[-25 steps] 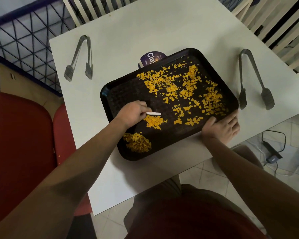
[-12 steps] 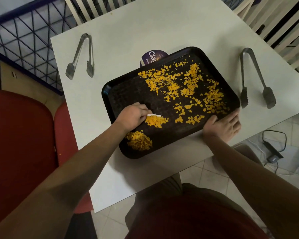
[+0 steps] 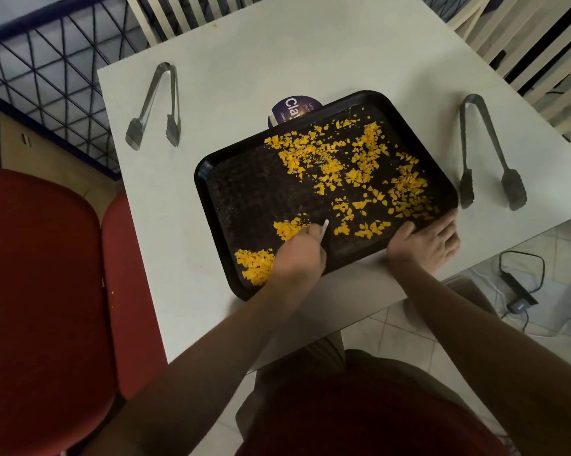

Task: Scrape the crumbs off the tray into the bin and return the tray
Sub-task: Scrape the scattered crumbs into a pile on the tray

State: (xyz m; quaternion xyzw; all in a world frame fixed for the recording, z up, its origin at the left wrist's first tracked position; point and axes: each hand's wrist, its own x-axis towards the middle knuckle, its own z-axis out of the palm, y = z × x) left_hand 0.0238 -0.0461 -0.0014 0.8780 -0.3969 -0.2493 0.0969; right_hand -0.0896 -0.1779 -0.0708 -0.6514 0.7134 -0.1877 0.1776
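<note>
Since a second ago the left hand, pinching a white scraper, has drawn back; crumbs remain on the tray, steadied flat-fingered by the right hand on the worktop.

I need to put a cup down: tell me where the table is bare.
Bare table lies beyond the tray, between the left tongs and right tongs. A strip runs left of the tray. The near edge is crowded by both hands.
</note>
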